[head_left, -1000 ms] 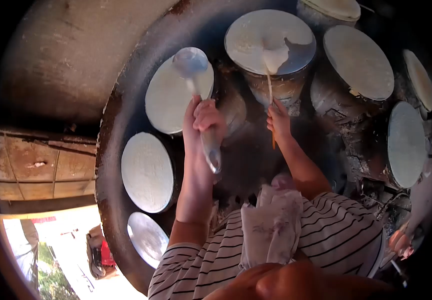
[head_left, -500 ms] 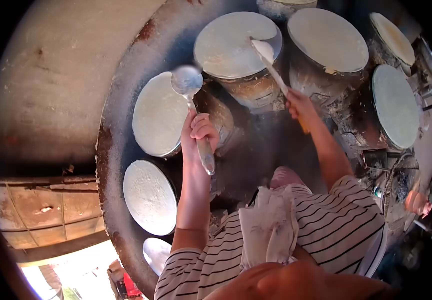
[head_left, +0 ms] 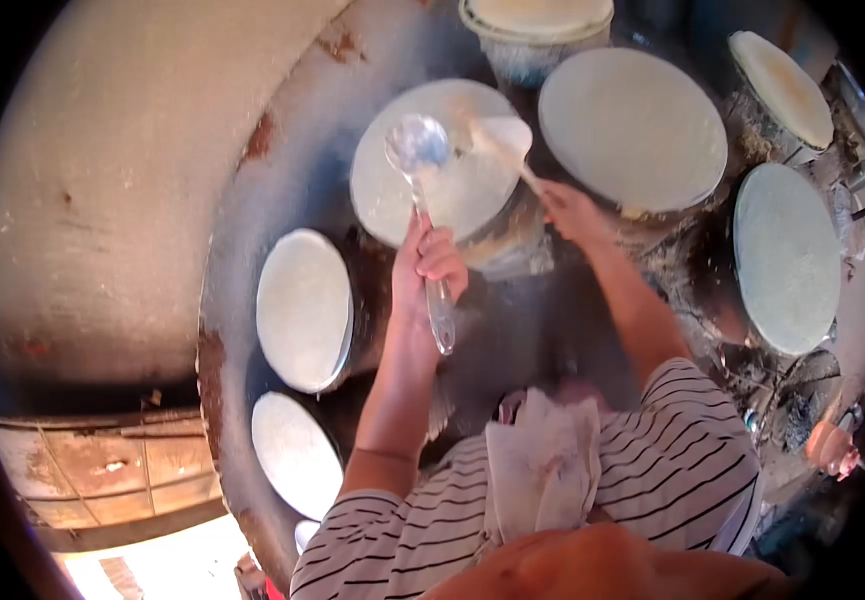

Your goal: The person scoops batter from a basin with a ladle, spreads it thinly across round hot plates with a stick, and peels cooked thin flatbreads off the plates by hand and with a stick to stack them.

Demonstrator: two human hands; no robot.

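Note:
My left hand (head_left: 435, 262) is closed round the handle of a metal ladle (head_left: 418, 145), held upright over the near-left part of a round griddle (head_left: 383, 190). A pale layer of batter coats that griddle. In my right hand (head_left: 575, 212) is the handle of a flat spreader (head_left: 505, 138), whose pale head lies over the griddle's right side. The spreader head is slightly blurred, so contact with the batter cannot be made out.
Other round griddles coated with pale batter stand around, one at the right (head_left: 633, 130), another at the far right (head_left: 788, 258) and one at the left (head_left: 303, 310). A white cloth (head_left: 543, 465) hangs at my chest. A tiled ledge (head_left: 103, 470) lies at the lower left.
The view has turned, so the griddles sit further left and lower. The spreader has swept round the griddle, and batter now covers the previously bare patch. Both hands keep their tools.

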